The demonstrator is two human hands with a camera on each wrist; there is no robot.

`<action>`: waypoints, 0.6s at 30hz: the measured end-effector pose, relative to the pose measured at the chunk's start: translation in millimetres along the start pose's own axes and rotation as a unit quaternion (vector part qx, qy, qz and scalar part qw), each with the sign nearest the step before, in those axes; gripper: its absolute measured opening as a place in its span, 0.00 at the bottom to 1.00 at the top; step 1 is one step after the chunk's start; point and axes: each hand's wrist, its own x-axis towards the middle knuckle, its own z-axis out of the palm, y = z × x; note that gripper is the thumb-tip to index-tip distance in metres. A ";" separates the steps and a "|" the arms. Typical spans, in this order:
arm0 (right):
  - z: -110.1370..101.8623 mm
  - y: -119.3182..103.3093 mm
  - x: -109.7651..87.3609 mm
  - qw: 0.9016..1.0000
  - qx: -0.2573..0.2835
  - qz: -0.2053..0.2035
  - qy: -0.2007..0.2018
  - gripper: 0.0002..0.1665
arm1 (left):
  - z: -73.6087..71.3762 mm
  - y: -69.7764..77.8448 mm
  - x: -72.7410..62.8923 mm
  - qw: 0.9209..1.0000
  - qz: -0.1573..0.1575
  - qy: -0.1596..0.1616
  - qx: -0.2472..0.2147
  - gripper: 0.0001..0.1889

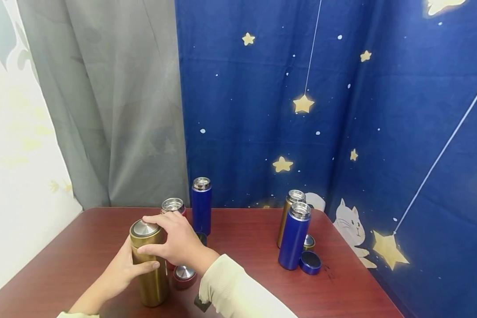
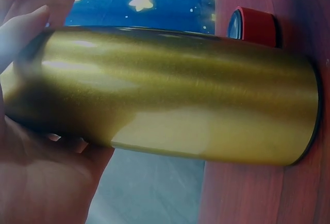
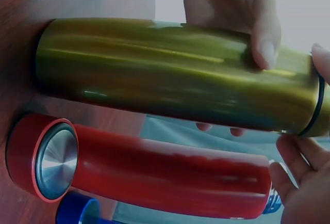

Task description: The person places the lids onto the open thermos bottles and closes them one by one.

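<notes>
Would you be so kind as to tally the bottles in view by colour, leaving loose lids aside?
Gold: 2, the front gold bottle and the rear-right gold bottle
Blue: 2, the back blue bottle and the right-hand blue bottle
Red: 1, the red bottle, partly hidden in the head view
Total: 5 bottles

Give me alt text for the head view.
A left hand grips an upright gold bottle; the right hand grips its lid. Behind it on the table stand a red bottle and blue bottle; farther right, another gold bottle and another blue bottle, all four open.
</notes>
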 end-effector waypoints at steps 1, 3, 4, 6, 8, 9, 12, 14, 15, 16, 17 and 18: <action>1.0 -1.0 0.1 1.000 -0.021 0.000 0.011 0.39 | 0.1 -0.1 0.1 1.000 0.000 0.001 -0.002 0.42; 2.8 -3.2 0.0 0.998 -0.050 0.001 0.029 0.39 | 0.7 -0.1 0.3 1.000 0.001 0.002 -0.012 0.42; 3.8 -4.2 -0.3 0.997 -0.063 0.002 0.037 0.39 | 1.0 0.0 0.3 1.000 0.001 0.003 -0.017 0.42; 5.8 -6.2 -1.4 0.995 -0.085 0.002 0.053 0.40 | 1.8 -0.1 0.3 1.000 0.006 0.005 -0.024 0.43; 7.4 -8.6 -2.3 0.992 -0.107 0.002 0.066 0.40 | 2.2 -0.4 0.3 0.999 0.015 0.007 -0.031 0.43; 8.0 -9.7 -2.5 0.991 -0.117 0.004 0.069 0.40 | 2.3 -0.6 0.3 0.999 0.021 0.009 -0.032 0.43; 8.1 -12.3 -2.2 0.990 -0.126 0.021 0.057 0.39 | 2.6 -0.9 0.7 0.999 0.037 0.014 -0.029 0.42; 7.0 -12.4 -2.0 0.994 -0.097 0.034 0.030 0.37 | 2.5 -0.7 0.4 0.999 0.038 0.015 -0.023 0.43; 6.1 -11.7 -1.8 0.997 -0.071 0.037 0.013 0.36 | 2.5 -0.2 0.2 0.999 0.034 0.012 -0.024 0.43; 4.9 -10.5 -1.7 0.999 -0.036 0.039 -0.004 0.35 | 2.4 0.2 0.0 0.999 0.028 0.009 -0.024 0.43; 3.8 -9.0 -1.5 0.999 0.005 0.040 -0.021 0.34 | 2.4 0.8 -0.3 0.999 0.023 0.006 -0.022 0.43; 2.4 -7.1 -1.2 0.997 0.047 0.040 -0.039 0.34 | 2.5 1.3 -0.5 1.000 0.018 0.005 -0.019 0.43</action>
